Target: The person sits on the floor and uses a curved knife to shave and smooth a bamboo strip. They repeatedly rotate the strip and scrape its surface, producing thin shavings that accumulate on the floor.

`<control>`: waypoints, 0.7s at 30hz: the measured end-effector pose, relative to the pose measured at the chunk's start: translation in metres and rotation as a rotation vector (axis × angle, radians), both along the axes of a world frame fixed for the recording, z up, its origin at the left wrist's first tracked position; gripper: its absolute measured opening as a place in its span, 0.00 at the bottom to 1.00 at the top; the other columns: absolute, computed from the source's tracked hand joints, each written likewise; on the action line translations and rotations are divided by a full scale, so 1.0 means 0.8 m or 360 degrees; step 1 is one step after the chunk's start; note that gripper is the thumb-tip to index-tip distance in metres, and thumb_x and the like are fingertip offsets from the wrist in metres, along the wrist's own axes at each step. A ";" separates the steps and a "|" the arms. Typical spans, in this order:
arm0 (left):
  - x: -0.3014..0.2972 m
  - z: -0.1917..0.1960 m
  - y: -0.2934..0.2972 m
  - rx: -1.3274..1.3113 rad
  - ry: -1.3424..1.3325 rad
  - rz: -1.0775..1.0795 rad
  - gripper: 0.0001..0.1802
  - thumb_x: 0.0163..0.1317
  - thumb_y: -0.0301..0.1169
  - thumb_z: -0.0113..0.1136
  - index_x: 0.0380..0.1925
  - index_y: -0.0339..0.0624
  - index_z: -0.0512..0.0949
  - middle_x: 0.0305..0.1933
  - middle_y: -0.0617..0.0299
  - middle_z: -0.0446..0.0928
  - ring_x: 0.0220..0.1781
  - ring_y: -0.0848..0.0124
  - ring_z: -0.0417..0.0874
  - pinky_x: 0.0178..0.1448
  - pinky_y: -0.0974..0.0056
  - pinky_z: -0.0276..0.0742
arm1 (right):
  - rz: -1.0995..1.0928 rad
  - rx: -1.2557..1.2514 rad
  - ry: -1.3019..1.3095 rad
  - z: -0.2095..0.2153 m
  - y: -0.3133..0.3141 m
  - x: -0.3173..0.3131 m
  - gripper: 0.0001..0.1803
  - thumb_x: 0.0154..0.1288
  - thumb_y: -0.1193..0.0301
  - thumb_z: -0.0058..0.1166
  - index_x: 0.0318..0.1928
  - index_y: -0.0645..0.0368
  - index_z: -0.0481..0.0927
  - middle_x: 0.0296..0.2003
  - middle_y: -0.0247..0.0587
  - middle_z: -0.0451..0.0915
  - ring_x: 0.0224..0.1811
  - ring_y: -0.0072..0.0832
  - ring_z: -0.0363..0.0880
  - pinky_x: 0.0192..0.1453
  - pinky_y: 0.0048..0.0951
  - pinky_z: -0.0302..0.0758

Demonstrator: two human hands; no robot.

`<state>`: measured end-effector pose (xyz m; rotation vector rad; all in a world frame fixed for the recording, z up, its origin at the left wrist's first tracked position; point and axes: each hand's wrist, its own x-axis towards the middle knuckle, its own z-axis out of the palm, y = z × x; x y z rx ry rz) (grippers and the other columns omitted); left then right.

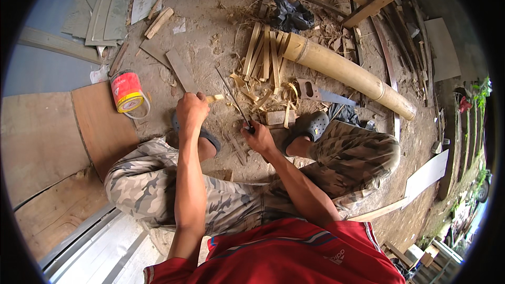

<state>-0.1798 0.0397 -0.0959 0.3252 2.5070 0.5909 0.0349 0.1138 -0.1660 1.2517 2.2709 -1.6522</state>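
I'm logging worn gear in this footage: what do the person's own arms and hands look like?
The left hand and right hand are bare, with no gloves or watch showing. The forearms are uncovered too, below short red sleeves trimmed with white.

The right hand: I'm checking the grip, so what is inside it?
A dark handle shows in the right hand, with a long, thin blade extending from it. The hand covers the rest of the handle.
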 end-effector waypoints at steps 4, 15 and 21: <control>-0.003 -0.010 -0.001 0.0006 -0.0071 0.0037 0.26 0.68 0.43 0.47 0.19 0.37 0.82 0.18 0.58 0.82 0.25 0.62 0.86 0.37 0.58 0.82 | -0.0056 -0.0027 0.0063 -0.013 -0.003 0.004 0.24 0.61 0.56 0.53 0.49 0.63 0.78 0.35 0.64 0.81 0.45 0.57 0.81 0.47 0.45 0.75; -0.022 -0.077 -0.010 0.0280 -0.0442 0.0205 0.42 0.66 0.63 0.38 0.44 0.29 0.81 0.41 0.51 0.85 0.43 0.66 0.86 0.46 0.62 0.80 | -0.0139 -0.0036 0.0234 0.013 -0.012 -0.068 0.24 0.68 0.52 0.51 0.43 0.64 0.80 0.23 0.56 0.78 0.26 0.38 0.79 0.34 0.39 0.73; -0.016 -0.072 -0.002 0.0251 -0.0657 0.0175 0.50 0.64 0.70 0.32 0.59 0.29 0.71 0.51 0.45 0.81 0.59 0.58 0.79 0.66 0.56 0.68 | -0.0079 0.0075 0.0125 -0.044 -0.030 -0.071 0.25 0.69 0.50 0.49 0.38 0.64 0.79 0.24 0.61 0.76 0.28 0.55 0.76 0.36 0.46 0.72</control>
